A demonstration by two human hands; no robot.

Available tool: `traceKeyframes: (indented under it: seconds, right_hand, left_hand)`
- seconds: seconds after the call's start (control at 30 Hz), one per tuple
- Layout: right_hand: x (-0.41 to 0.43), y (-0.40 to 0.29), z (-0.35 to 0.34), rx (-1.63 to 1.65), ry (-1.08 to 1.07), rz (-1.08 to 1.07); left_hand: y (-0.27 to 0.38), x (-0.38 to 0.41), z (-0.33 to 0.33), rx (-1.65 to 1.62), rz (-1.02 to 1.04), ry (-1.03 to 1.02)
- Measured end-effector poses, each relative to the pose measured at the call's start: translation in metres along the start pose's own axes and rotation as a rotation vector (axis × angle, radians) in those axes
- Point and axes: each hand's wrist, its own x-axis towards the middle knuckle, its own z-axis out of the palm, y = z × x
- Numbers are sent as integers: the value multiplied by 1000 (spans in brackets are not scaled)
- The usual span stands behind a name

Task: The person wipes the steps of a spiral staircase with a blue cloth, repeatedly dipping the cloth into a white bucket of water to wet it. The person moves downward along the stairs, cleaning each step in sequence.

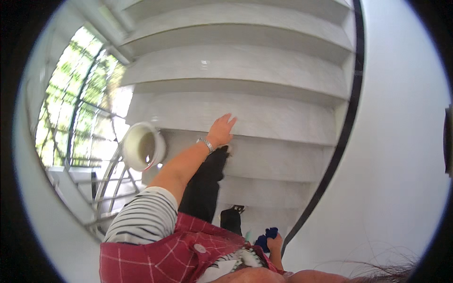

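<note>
My left hand reaches forward over a pale stone step, fingers somewhat spread and nothing seen in them. Whether the fingertips touch the step cannot be made out. A metal band circles that wrist. Left of the forearm is a white bucket with murky liquid inside, at the railing end of the stairs. Low in the picture, beside my body, my right hand grips a dark blue cloth.
The staircase rises ahead in several pale steps. A black skirting strip follows the white wall on the right. On the left are a metal railing and a large window. My dark-trousered leg is on the stairs.
</note>
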Motion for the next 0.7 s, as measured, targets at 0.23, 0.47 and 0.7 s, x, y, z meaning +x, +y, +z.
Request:
traceKeyframes:
  seconds: [0.23,0.47,0.7]
  right_hand:
    - [37,-26,-54,-64,4,-199]
    - [68,-101,-82,-113,-25,-245]
    - [45,-157,-62,38,-160,-322]
  left_hand:
    - [-107,-296,-35,-101,-854,-43]
    - [-50,-508,63,-257,-1032,-522]
    - [-41,-548,113,-468,-912,-334]
